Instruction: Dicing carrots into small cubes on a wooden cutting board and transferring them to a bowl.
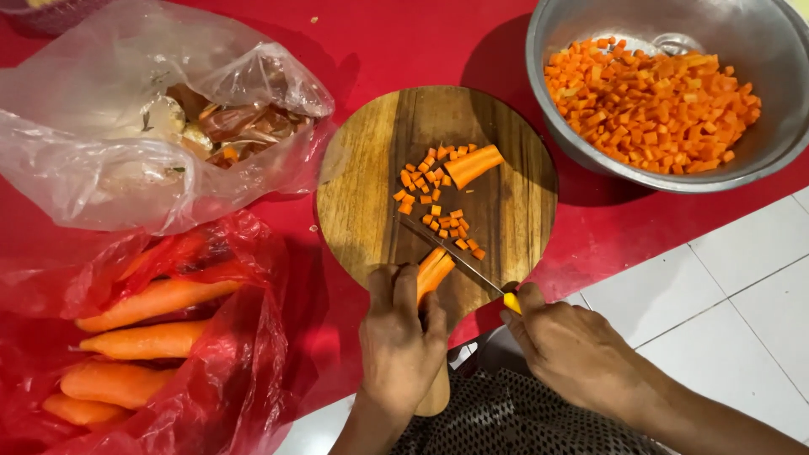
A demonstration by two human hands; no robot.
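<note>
My left hand [403, 333] grips orange carrot sticks [432, 271] at six o'clock on the round wooden board [362, 194], while my right hand [566, 345] grasps a thin yellow-handled knife [459, 259] cutting them.

clear plastic bag [109, 143] upper left, red plastic bag [227, 371] lower left holding carrots [147, 341]

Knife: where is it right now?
In the head view the knife lies low on the round wooden cutting board, its yellow handle in the right hand, its blade slanting up-left beside the carrot strips under the left hand.
</note>
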